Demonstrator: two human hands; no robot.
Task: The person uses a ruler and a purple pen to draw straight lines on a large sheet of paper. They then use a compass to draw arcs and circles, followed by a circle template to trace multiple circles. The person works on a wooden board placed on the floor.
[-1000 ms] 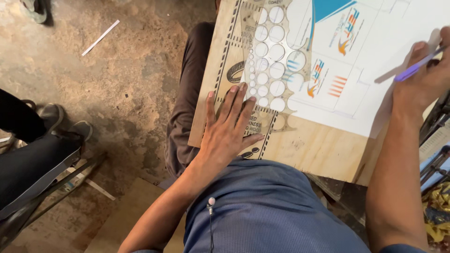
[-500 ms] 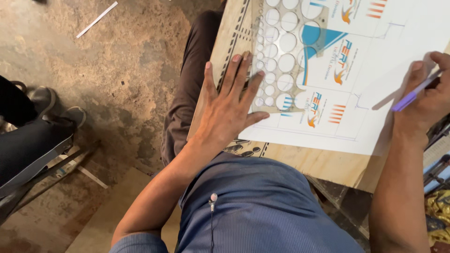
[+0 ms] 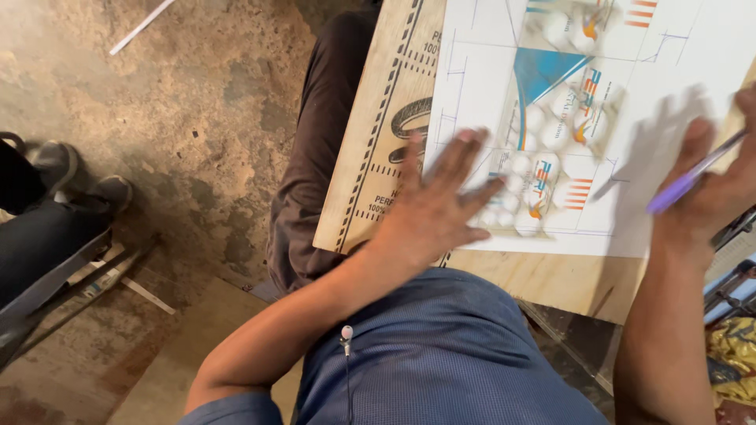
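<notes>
Left hand (image 3: 437, 208): seen centre of frame, motion-blurred; fingers spread wide, palm down, laid on the lower left corner of the printed sheet, fingertips on the edge of the clear template. Nothing is gripped.
Right hand (image 3: 713, 185): right edge of frame, closed round a purple pen (image 3: 693, 175); pen tip is pointed down-left toward the sheet. Contact w/ paper can't be told.
Printed sheet (image 3: 630, 118): white, w/ blue, orange graphics and thin drawn lines; laid flat on the board, upper centre to right.
Clear template (image 3: 551, 149): see-through stencil w/ round holes, blurred, laid on the sheet betw. the two hands.
Plywood board (image 3: 378, 157): under the sheet, black printing along its left side; rested over the person's lap.
Floor (image 3: 157, 134): rough concrete, left half of frame.
Shoes (image 3: 79, 177): another person's dark pair, far left.
</notes>
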